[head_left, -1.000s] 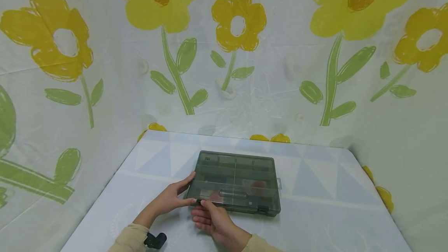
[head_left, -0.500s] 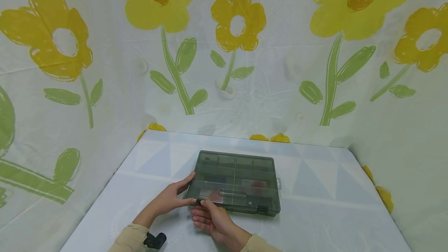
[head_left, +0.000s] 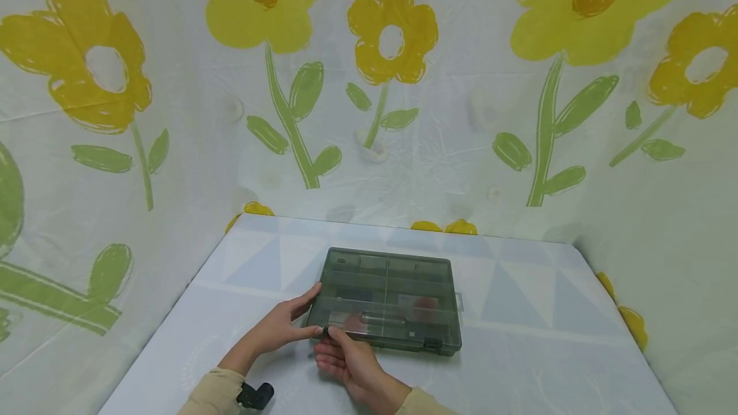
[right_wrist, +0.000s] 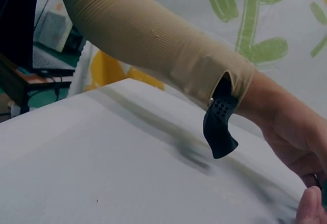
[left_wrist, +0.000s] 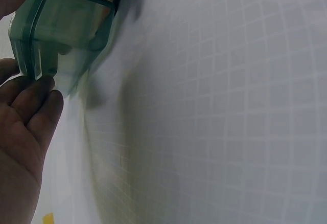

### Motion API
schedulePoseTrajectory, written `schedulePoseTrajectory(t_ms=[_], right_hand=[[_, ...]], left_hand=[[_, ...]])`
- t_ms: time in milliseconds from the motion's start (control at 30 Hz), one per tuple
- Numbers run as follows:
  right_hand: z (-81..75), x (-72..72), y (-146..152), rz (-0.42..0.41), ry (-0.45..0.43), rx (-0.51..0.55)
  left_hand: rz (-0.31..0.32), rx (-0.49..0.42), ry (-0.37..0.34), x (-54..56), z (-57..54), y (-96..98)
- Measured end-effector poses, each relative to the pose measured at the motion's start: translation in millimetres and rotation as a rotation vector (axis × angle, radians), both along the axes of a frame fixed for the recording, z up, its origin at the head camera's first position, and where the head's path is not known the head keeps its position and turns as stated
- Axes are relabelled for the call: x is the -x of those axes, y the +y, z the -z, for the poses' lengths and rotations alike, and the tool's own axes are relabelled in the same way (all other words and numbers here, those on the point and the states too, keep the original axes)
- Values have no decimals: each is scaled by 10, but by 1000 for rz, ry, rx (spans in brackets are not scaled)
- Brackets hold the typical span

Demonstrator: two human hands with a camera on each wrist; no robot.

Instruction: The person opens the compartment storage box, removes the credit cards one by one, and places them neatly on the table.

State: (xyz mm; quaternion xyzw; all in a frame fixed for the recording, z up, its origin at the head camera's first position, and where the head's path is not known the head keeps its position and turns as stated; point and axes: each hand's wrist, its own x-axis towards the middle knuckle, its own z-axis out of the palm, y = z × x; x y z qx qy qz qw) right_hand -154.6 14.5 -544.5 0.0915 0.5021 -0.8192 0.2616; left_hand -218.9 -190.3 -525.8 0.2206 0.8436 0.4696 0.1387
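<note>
A dark translucent green plastic storage box (head_left: 398,284) lies flat on the table with its lid down. My left hand (head_left: 280,325) holds its near left corner, thumb at the front edge and fingers along the left side; the left wrist view shows those fingers (left_wrist: 38,104) against the box's end wall. Beside the left thumb, my right thumb touches a small dark latch (head_left: 325,331) on the front edge. The other fingers of my right hand (head_left: 364,367) extend loosely below it. A second dark latch (head_left: 433,343) sits farther right. Reddish shapes show dimly through the lid.
The box rests on a table (head_left: 519,351) with a pale cloth of blue triangles. Flower-printed curtains (head_left: 450,114) enclose the back and sides. A black wrist camera (right_wrist: 220,127) is strapped to the left wrist. In the right wrist view, dark furniture (right_wrist: 25,81) stands beyond the table.
My right thumb has shifted very slightly left and up at the latch. The left hand and the box have stayed in place.
</note>
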Motion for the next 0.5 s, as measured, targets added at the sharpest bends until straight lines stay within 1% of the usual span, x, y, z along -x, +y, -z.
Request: schedulePoseTrajectory(t_ms=[200, 367, 500], right_hand=[[26, -9, -18, 26, -9, 21], [55, -9, 4, 0, -8, 41], [57, -11, 25, -16, -9, 34]], left_hand=[[0, 5, 9, 15, 20, -12], [3, 4, 7, 23, 25, -14], [7, -3, 7, 25, 22, -13]])
